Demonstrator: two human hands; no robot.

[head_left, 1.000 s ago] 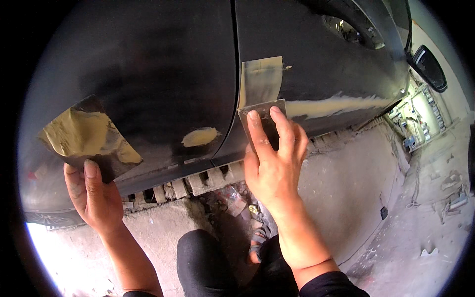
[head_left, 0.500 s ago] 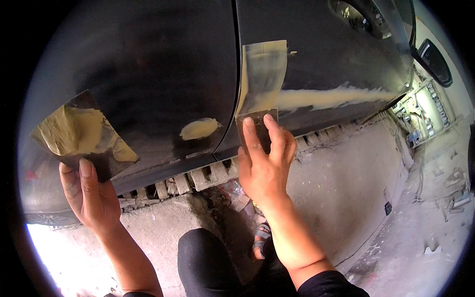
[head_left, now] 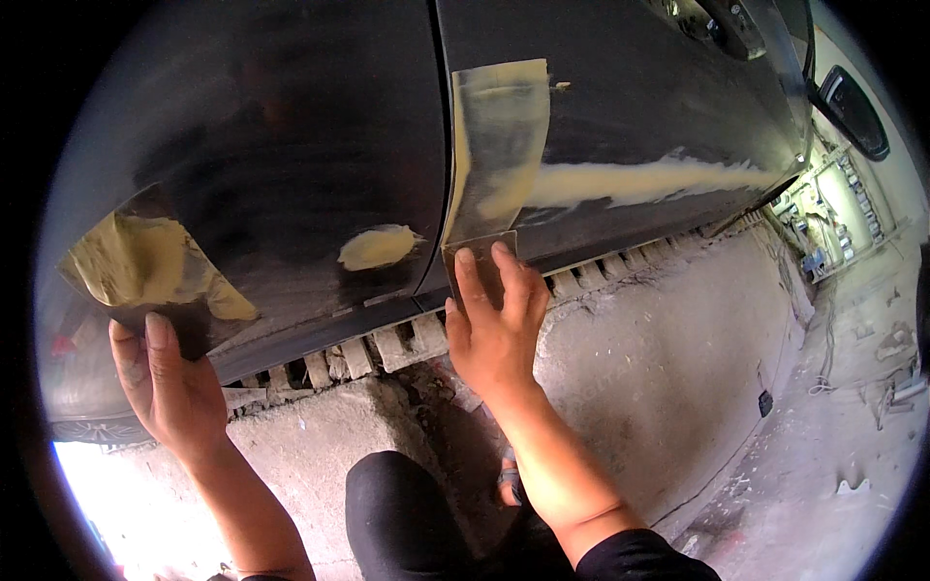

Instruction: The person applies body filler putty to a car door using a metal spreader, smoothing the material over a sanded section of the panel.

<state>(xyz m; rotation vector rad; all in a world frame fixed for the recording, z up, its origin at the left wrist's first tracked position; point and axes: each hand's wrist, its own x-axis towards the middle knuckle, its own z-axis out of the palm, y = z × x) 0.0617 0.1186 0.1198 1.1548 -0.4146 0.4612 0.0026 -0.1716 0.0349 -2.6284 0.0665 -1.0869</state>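
My left hand (head_left: 182, 397) grips the lower corner of a thin dark plate (head_left: 192, 324), thumb against its face. A thick heap of yellowish putty (head_left: 136, 259) lies on that plate. Between the fingers of my right hand (head_left: 499, 344) is a thin dark putty spreader (head_left: 488, 279), its upper edge close to the car door (head_left: 610, 107). Just above it runs an upright strip of thinly smeared putty (head_left: 499, 126) beside the door gap. A long pale putty band (head_left: 630, 182) stretches right from the strip. Left of the gap, an oval putty patch (head_left: 376, 248) marks the other dark panel (head_left: 291, 126).
Under the car's lower edge is a row of ribbed, dirty pieces (head_left: 397, 344). My bent knee (head_left: 397, 513) is below, over the concrete floor (head_left: 659, 358). A side mirror (head_left: 852, 111) juts out at upper right, with shelving (head_left: 843, 208) beyond.
My right hand and the spreader have shifted slightly left and down, leaving more of the smeared strip's lower end visible. My left hand still holds the plate, nearly in place. The view has shifted slightly.
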